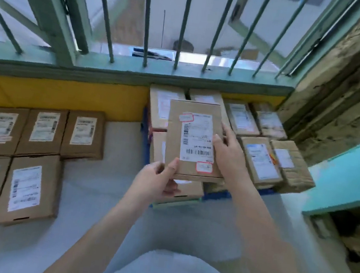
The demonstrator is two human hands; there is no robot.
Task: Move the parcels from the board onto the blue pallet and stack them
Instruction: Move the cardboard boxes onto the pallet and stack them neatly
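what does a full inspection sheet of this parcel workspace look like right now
surface: pale grey floor, yellow panel behind
job's things: five flat brown cardboard parcels lie at left; labelled brown parcel held above parcels stacked on the blue plastic pallet
clutter: nothing seen
grippers: left hand grips the held parcel's near corner; right hand holds its right edge
cables: nothing seen
surroundings: green barred window, worn wooden post, turquoise shelf

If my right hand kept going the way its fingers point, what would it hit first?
The right hand points up and left along the held parcel; past it, probably the stacked parcels at the blue pallet's far side, though depth is unclear.
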